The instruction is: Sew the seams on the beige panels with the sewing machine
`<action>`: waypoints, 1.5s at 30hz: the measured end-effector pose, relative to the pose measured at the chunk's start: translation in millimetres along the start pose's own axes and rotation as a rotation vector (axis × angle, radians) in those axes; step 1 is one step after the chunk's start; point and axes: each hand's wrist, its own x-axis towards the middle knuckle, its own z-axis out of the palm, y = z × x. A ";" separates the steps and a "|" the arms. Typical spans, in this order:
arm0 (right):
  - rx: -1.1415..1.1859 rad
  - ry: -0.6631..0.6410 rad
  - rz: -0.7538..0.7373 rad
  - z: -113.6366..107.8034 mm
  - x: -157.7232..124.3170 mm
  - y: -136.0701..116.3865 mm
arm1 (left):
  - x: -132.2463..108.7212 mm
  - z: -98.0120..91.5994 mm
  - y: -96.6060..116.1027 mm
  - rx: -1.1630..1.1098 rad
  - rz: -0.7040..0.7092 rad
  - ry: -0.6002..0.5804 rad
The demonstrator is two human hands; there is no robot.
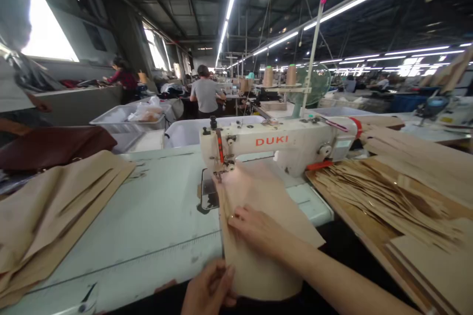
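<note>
A tan fabric piece [266,202] lies under the needle of a white DUKI sewing machine [281,145] and runs toward me over the table edge. My right hand [254,229] rests flat on its left edge, fingers stretched toward the needle. My left hand [210,288] pinches the near left edge of the same piece at the table's front.
A pile of tan fabric [48,211] lies on the pale green table [155,221] at the left. Stacks of cut tan strips [391,202] fill a board at the right. White bins [129,118] stand behind. A person in grey [205,96] works farther back.
</note>
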 end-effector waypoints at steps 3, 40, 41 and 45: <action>-0.033 0.030 0.090 7.4 12.6 -2.3 | 1.1 2.5 8.3 0.130 0.219 0.069; 0.593 0.141 0.167 0.2 -43.1 -15.8 | -5.2 -12.4 6.8 -0.026 -0.056 0.114; 0.594 0.131 0.190 -2.1 -41.4 -14.2 | -3.5 -12.3 8.3 -0.030 -0.072 0.107; 0.589 0.162 0.149 -0.4 -40.8 -15.8 | 3.3 -2.6 21.9 -0.099 -0.108 0.048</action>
